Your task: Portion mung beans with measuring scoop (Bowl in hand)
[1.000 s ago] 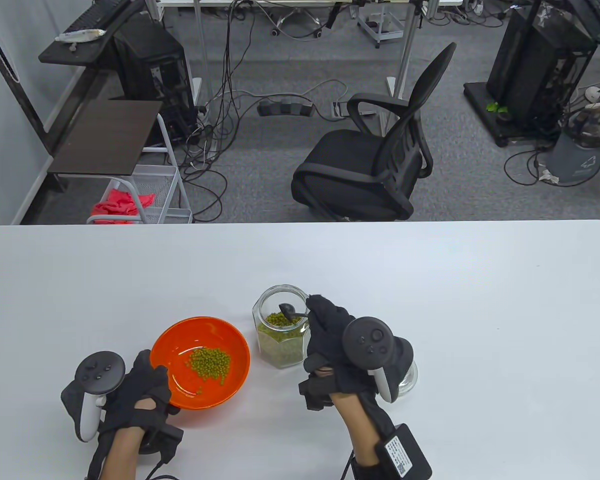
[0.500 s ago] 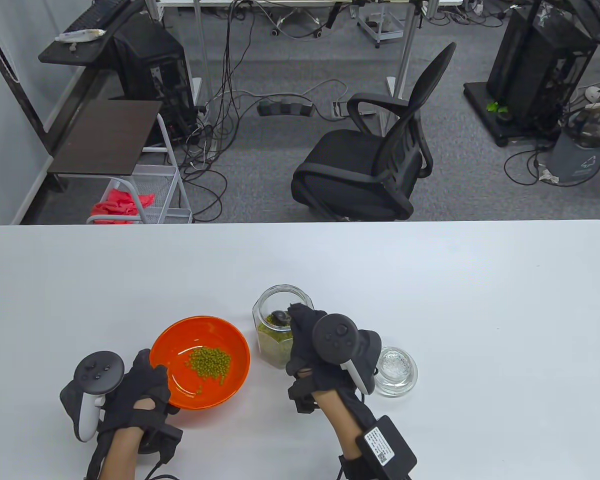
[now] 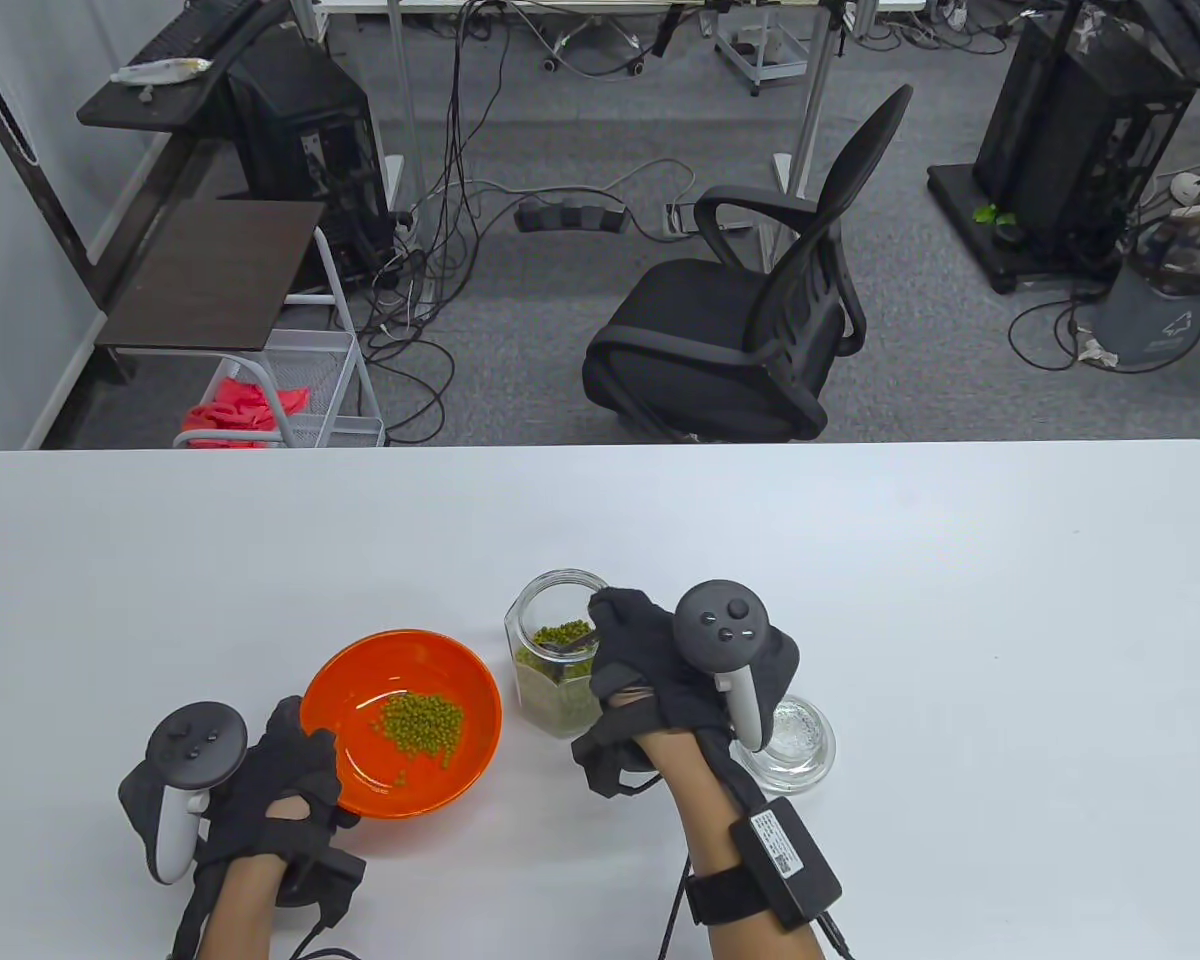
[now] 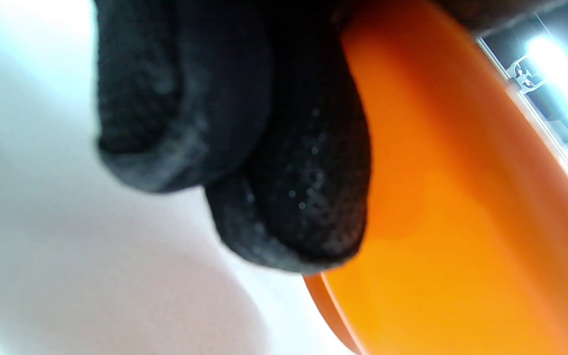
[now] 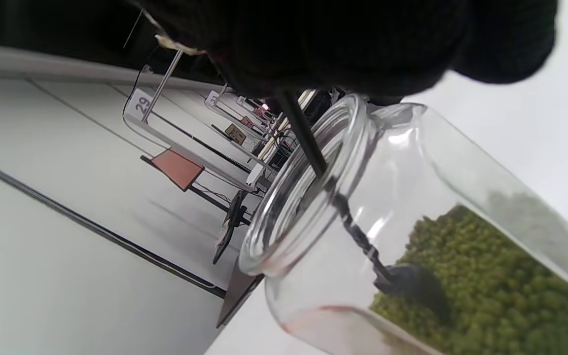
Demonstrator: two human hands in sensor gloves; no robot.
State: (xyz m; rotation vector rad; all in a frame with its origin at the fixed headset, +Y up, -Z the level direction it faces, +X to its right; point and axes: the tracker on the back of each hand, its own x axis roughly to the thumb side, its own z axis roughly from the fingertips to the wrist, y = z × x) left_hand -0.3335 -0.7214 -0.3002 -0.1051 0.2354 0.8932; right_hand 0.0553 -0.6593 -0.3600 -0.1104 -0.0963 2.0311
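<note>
White tabletop [image 3: 960, 620]: the right hand [image 3: 660, 665] pinches the scoop [image 5: 409, 283], digging mung beans inside the jar [image 3: 558, 655]; the left hand [image 3: 280, 790] grips the orange bowl [image 3: 360, 690]. Next, likely lifting level and tipping bowlward.

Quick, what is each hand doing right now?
Left hand: holds the orange bowl by its rim.
Right hand: holds the scoop, its head in the jar.

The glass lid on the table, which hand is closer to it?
Right. The right hand hovers just beside the glass lid, dipping a scoop into the jar. The left hand is farther off, gripping the orange bowl.
</note>
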